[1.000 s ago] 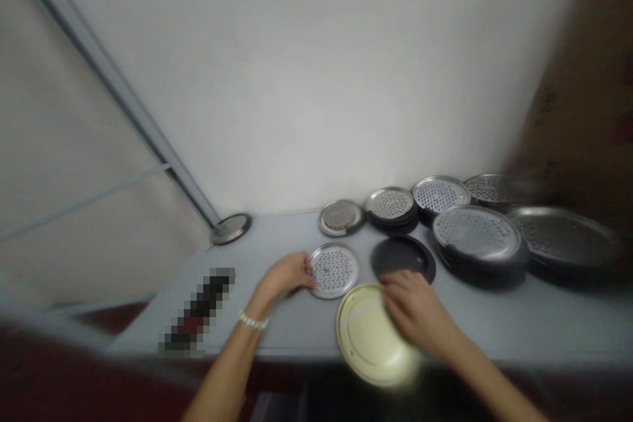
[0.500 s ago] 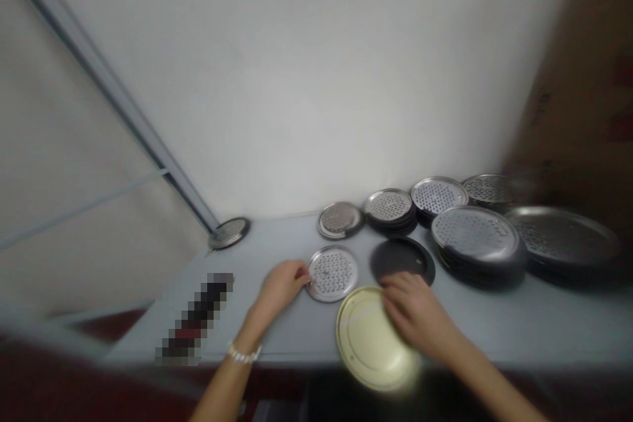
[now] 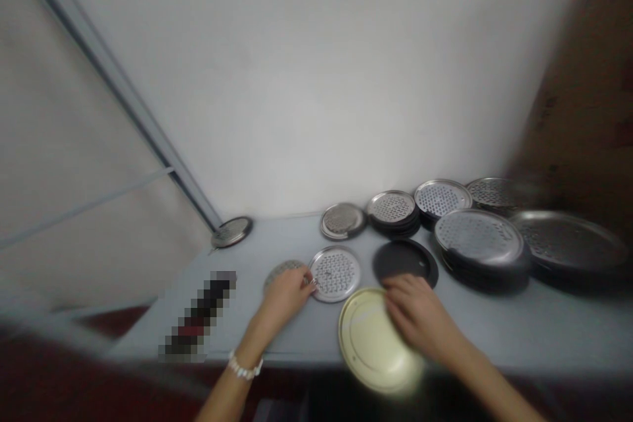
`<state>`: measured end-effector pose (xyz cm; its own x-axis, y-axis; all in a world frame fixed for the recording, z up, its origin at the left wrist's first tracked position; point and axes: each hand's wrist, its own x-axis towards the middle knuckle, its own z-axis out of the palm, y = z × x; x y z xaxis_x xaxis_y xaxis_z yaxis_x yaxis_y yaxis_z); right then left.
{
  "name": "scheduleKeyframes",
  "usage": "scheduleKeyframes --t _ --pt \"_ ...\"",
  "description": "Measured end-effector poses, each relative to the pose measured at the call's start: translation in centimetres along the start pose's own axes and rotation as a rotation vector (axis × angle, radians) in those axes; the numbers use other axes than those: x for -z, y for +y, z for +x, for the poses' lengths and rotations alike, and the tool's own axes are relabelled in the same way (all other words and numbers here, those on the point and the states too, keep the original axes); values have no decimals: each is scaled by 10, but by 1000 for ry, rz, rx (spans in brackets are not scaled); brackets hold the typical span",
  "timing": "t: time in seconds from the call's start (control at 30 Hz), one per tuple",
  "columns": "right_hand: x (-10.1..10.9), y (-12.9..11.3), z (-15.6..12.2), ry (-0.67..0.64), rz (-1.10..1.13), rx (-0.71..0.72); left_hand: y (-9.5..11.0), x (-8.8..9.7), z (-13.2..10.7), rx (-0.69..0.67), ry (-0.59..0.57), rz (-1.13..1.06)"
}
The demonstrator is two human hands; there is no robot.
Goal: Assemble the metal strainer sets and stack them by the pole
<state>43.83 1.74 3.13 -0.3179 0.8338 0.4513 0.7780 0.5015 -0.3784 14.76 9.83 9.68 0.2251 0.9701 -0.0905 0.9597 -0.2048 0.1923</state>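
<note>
My left hand (image 3: 285,295) has its fingertips bunched at the left rim of a round perforated steel disc (image 3: 336,273). A second, greyer perforated disc (image 3: 279,269) lies partly hidden under that hand. I cannot tell whether the fingers grip anything. My right hand (image 3: 418,316) sits on the upper edge of a gold-coloured metal disc (image 3: 370,343), which tilts and overhangs the front table edge. A flat black disc (image 3: 405,262) lies just beyond those fingers.
Stacks of perforated metal trays (image 3: 479,237) stand along the back right of the pale grey table (image 3: 539,330), with a larger tray (image 3: 568,241) at the far right. A pixelated object (image 3: 200,315) lies at left. A lone disc (image 3: 231,232) sits in the back corner.
A grey perforated disc now shows at my left hand, where none showed before. My left hand sits slightly lower in the picture. My right hand and the gold disc have barely moved.
</note>
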Motion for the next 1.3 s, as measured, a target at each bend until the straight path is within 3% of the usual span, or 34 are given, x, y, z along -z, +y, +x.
scheduleKeyframes --t 0.4,0.9,1.3 --pt "1 0 1 -3 -23 -12 5 3 18 25 -22 109" --pt "3 -2 3 -12 14 -15 -3 5 48 -84 -235 50" --pt "0 -1 2 -10 27 -24 -4 1 48 -43 -200 21"
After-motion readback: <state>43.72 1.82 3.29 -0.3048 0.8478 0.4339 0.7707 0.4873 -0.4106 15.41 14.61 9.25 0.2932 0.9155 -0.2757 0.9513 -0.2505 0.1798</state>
